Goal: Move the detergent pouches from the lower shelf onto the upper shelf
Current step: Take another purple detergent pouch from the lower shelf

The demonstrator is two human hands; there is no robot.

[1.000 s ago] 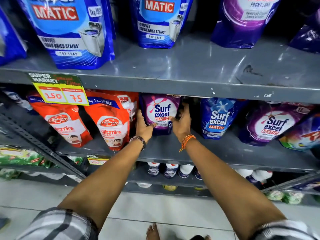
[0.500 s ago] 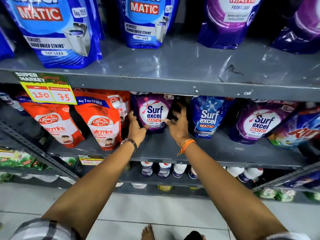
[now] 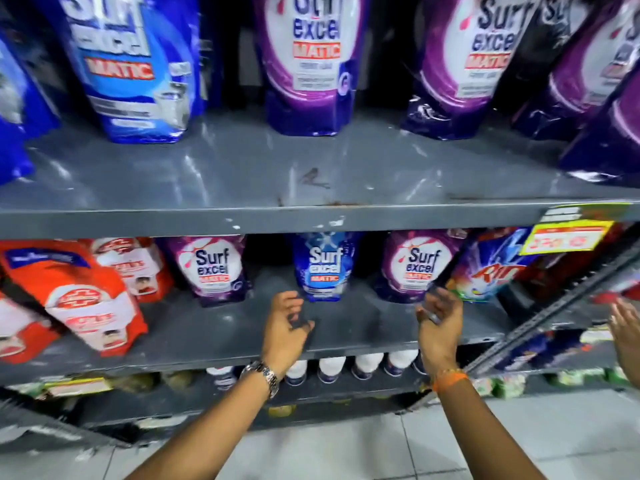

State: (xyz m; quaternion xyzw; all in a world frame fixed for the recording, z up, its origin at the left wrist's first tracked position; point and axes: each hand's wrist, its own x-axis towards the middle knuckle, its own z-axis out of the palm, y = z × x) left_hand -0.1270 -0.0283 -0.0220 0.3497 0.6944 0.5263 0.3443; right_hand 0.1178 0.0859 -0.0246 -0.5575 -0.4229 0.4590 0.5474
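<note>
On the lower shelf stand a purple Surf Excel pouch, a blue one and another purple one. My left hand hovers just below and left of the blue pouch, fingers apart, holding nothing. My right hand is open in front of the right purple pouch, palm turned inward, not touching it. Larger pouches stand on the upper shelf: a blue one and purple ones, with bare grey shelf in front of them.
Red Lifebuoy pouches lean at the lower left. A Rin pouch and a yellow price tag are at the right. White bottles fill the shelf below. Another person's hand shows at the right edge.
Both hands have let go of the left purple pouch and moved right, now open in front of the blue and right purple pouches. The view has shifted right and upward.
</note>
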